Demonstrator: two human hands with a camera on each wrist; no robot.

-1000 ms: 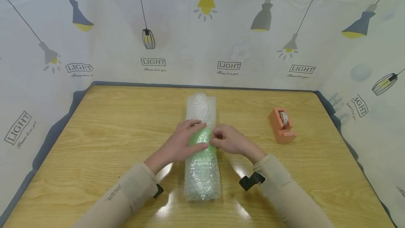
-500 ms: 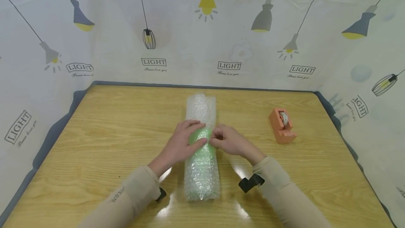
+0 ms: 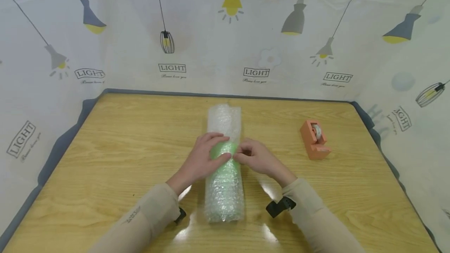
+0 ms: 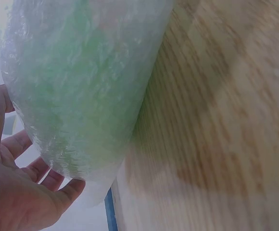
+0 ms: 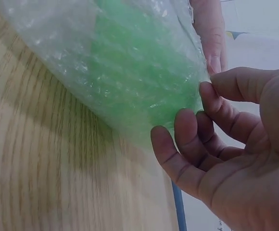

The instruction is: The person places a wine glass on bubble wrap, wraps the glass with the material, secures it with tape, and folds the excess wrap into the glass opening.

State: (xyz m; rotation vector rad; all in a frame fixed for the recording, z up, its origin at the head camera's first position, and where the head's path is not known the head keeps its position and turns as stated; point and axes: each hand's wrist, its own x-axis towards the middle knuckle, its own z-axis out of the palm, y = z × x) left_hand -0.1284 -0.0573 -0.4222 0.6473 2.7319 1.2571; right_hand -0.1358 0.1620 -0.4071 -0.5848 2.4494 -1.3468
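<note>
A long bundle of clear bubble wrap (image 3: pixel 225 202) lies lengthwise on the table, with a green object (image 3: pixel 225 171) showing blurred through its layers; its kind is hidden. My left hand (image 3: pixel 202 155) rests on the bundle's left side, fingers and thumb spread over the top. Opposite it, my right hand (image 3: pixel 256 156) pinches at the wrap's upper right side between thumb and forefinger. In the right wrist view those fingertips meet at the wrap's edge, while the other fingers (image 5: pixel 163 144) lie loosely curved by the bundle.
An orange tape dispenser (image 3: pixel 313 143) with a roll of tape stands to the right on the wooden table (image 3: pixel 140 128). Behind and beside the table hangs a pale cloth (image 3: pixel 211 50) printed with lamps. Dark bands with small black devices (image 3: pixel 281 206) sit at both wrists.
My left thumb has drawn up the bundle toward the right fingertips. The right hand keeps its pinch at nearly the same spot, and the bundle stays put.
</note>
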